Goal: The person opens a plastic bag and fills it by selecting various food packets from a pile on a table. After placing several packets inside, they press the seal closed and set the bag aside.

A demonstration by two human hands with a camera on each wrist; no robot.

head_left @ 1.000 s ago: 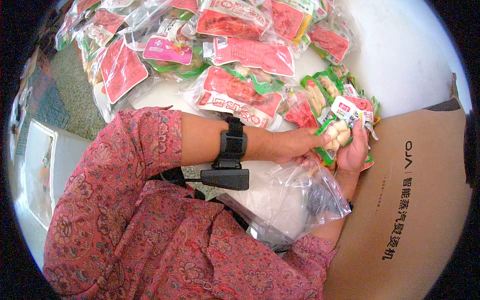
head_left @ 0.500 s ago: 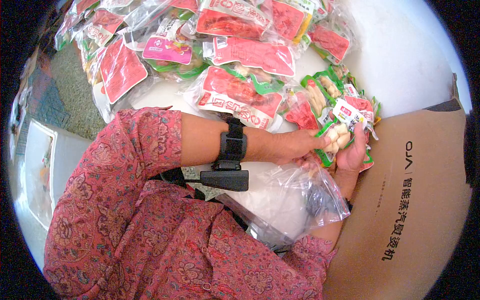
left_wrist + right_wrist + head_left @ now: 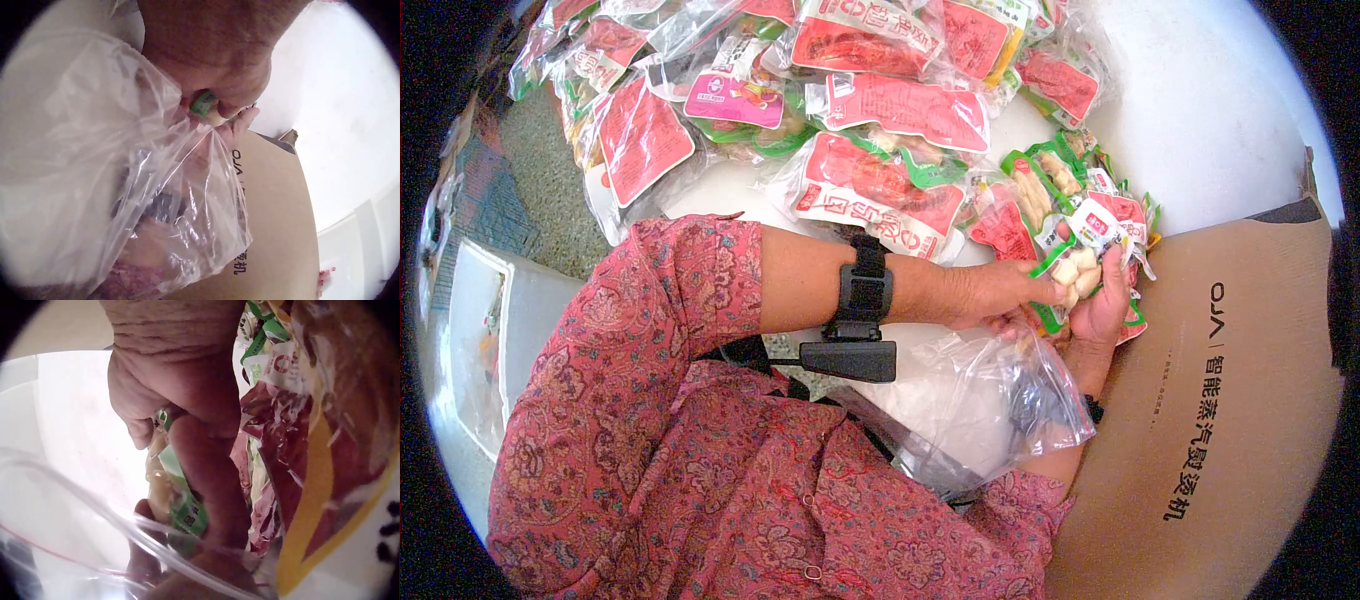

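My left hand (image 3: 1000, 288) pinches a small clear packet (image 3: 1074, 278) with green edges, its thumb lying over the front. Pale, rounded food pieces show through the film, below a white and red label. From the other side my right hand (image 3: 1099, 303) grips the same packet, fingers raised along its edge. In the right wrist view the packet (image 3: 167, 487) sits between the fingers of both hands. A clear plastic bag (image 3: 1020, 400) hangs below my left hand, in front of the right forearm. Its gathered top reaches the fingers in the left wrist view.
More green-edged packets (image 3: 1032, 195) lie just beyond my hands. Large bagged packs with red labels (image 3: 880, 185) cover the white surface ahead and to the left. A cardboard box (image 3: 1210, 420) stands close on the right, and a white container (image 3: 480, 350) at the far left.
The packet has tipped slightly, its white label shifting a little to the left and down. My right hand's fingers have moved slightly along its edge. The left arm stays nearly still.
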